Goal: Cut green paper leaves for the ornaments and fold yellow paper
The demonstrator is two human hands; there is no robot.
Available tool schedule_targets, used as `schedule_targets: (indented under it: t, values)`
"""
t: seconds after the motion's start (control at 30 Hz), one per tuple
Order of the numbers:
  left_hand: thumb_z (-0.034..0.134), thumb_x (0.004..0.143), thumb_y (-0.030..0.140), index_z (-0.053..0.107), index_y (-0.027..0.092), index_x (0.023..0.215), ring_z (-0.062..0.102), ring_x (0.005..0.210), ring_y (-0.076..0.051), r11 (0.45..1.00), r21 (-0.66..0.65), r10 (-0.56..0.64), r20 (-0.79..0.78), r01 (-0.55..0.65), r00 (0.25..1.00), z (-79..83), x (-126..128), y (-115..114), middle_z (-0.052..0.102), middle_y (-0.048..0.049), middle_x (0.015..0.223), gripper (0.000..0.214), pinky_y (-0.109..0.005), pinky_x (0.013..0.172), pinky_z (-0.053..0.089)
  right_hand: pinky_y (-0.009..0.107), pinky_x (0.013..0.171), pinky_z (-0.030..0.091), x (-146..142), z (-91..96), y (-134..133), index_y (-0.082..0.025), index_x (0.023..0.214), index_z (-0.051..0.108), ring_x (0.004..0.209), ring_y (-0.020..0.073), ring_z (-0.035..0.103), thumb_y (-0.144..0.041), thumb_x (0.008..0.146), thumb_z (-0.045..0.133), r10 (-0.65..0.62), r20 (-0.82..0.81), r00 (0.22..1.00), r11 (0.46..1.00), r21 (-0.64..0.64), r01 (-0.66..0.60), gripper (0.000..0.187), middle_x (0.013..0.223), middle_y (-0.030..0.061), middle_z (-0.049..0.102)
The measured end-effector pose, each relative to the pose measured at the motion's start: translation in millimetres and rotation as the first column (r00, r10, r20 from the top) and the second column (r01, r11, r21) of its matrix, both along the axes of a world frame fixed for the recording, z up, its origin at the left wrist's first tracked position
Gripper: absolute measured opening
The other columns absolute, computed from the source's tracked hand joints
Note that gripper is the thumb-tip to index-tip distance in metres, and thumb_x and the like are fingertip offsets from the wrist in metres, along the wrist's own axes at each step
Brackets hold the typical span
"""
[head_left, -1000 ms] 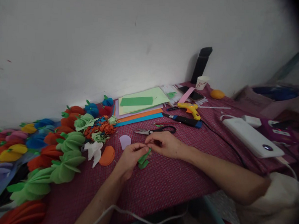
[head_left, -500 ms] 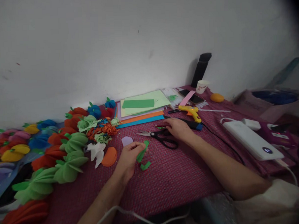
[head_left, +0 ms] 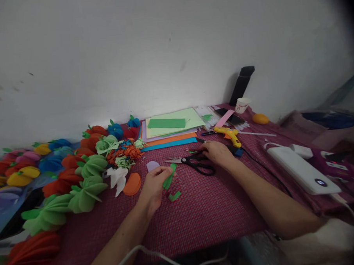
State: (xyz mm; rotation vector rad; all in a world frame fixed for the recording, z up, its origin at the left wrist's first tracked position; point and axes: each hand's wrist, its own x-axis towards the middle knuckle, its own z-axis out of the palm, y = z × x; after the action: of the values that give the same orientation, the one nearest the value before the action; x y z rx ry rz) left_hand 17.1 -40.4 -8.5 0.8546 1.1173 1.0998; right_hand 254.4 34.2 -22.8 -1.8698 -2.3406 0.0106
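My left hand [head_left: 155, 185] pinches a folded green paper strip [head_left: 169, 179] just above the red checked tablecloth [head_left: 198, 213]. A second small green scrap [head_left: 174, 196] lies on the cloth right below it. My right hand [head_left: 216, 151] rests over the handles of the black scissors [head_left: 196, 163], fingers curled on them; the blades point left along the cloth.
Paper pumpkins [head_left: 79, 179] in several colours pile up at the left. A stack of coloured sheets [head_left: 171, 127] lies by the wall. A yellow glue gun [head_left: 230, 134], a paper cup [head_left: 242, 104], a phone [head_left: 230, 116], a white power bank [head_left: 301, 168] and an orange fruit [head_left: 260, 118] sit right. A white cable [head_left: 171, 259] crosses the front edge.
My right hand left the green strip and reached away to the scissors. My left hand kept the strip and a small scrap now lies free on the cloth.
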Motion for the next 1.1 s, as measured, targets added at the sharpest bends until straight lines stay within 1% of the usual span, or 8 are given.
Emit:
schedule_targets:
  t: [0.23,0.33,0.4,0.47,0.6,0.7,0.83,1.1]
  values:
    - [0.071,0.06,0.023,0.062,0.012,0.065,0.057,0.06,-0.009,0.997,-0.073,0.031,0.162,-0.02,0.986,4.6,2,0,0.063,-0.0013,0.065,0.015,-0.02,0.06,0.042,0.03,0.082,0.038,1,5.3,2,-0.016,0.081,0.066,0.091,0.0214,0.055,-0.017,0.077,0.049,0.051,-0.041,0.998,0.998,0.038,-0.049,0.017,0.089,0.0106,0.064]
    - [0.072,0.06,0.024,0.062,0.013,0.069,0.057,0.06,-0.009,0.995,-0.069,0.089,0.182,-0.078,0.979,5.0,1,2,0.065,-0.0022,0.068,0.017,-0.02,0.059,0.042,0.029,0.075,0.04,-13,11.5,-8,-0.016,0.083,0.064,0.083,0.0186,0.056,-0.019,0.079,0.049,0.049,-0.254,0.966,0.992,0.124,-0.018,0.016,0.087,0.008,0.064]
    - [0.072,0.06,0.024,0.063,0.013,0.07,0.058,0.06,-0.009,0.992,-0.053,0.121,0.193,-0.112,0.974,3.3,2,3,0.066,-0.0023,0.07,0.018,-0.021,0.06,0.043,0.025,0.065,0.041,-30,14.3,-23,-0.018,0.082,0.063,0.071,0.0145,0.056,-0.027,0.081,0.048,0.127,-0.507,0.853,0.991,0.091,-0.094,0.017,0.078,0.0037,0.063]
    - [0.072,0.061,0.025,0.063,0.013,0.071,0.058,0.061,-0.01,0.99,-0.034,0.139,0.191,-0.135,0.972,0.7,3,4,0.066,-0.0023,0.07,0.018,-0.021,0.061,0.043,0.022,0.056,0.041,-50,14.3,-40,-0.017,0.074,0.062,0.06,0.0116,0.054,-0.036,0.081,0.05,0.181,-0.72,0.67,0.94,-0.072,-0.332,0.023,0.066,0.0009,0.061]
    - [0.07,0.064,0.026,0.063,0.013,0.073,0.059,0.066,-0.012,0.987,0.005,0.158,0.177,-0.161,0.972,-4.6,9,3,0.065,-0.0027,0.072,0.017,-0.022,0.062,0.044,0.018,0.044,0.038,-79,9.3,-63,-0.015,0.064,0.058,0.046,0.0069,0.048,-0.042,0.078,0.052,-0.082,-0.904,0.42,0.75,-0.334,-0.571,0.031,0.055,-0.0013,0.056]
    - [0.069,0.065,0.027,0.063,0.013,0.073,0.059,0.064,-0.012,0.991,0.008,0.133,0.179,-0.137,0.975,-6.4,14,0,0.065,-0.0029,0.073,0.017,-0.024,0.061,0.045,0.016,0.042,0.036,-83,6.9,-65,-0.014,0.066,0.058,0.045,0.0054,0.048,-0.044,0.077,0.054,-0.192,-0.925,0.328,0.74,-0.356,-0.571,0.032,0.057,-0.0009,0.058]
    - [0.068,0.067,0.028,0.063,0.014,0.073,0.058,0.063,-0.011,0.994,0.026,0.103,0.198,-0.11,0.975,-7.3,17,-2,0.065,-0.0026,0.074,0.016,-0.023,0.06,0.044,0.016,0.041,0.035,-79,5.2,-61,-0.013,0.066,0.058,0.042,0.0045,0.046,-0.048,0.075,0.054,-0.227,-0.921,0.315,0.75,-0.372,-0.546,0.035,0.056,-0.0013,0.057]
    - [0.069,0.065,0.029,0.065,0.015,0.074,0.055,0.061,-0.008,0.991,0.017,0.132,0.15,-0.136,0.98,-7.2,21,-5,0.064,-0.0011,0.072,0.018,-0.02,0.059,0.041,0.016,0.04,0.027,-78,-0.4,-55,-0.014,0.056,0.052,0.04,0.0036,0.038,-0.048,0.075,0.055,-0.153,-0.906,0.395,0.826,-0.337,-0.453,0.039,0.047,-0.0039,0.05]
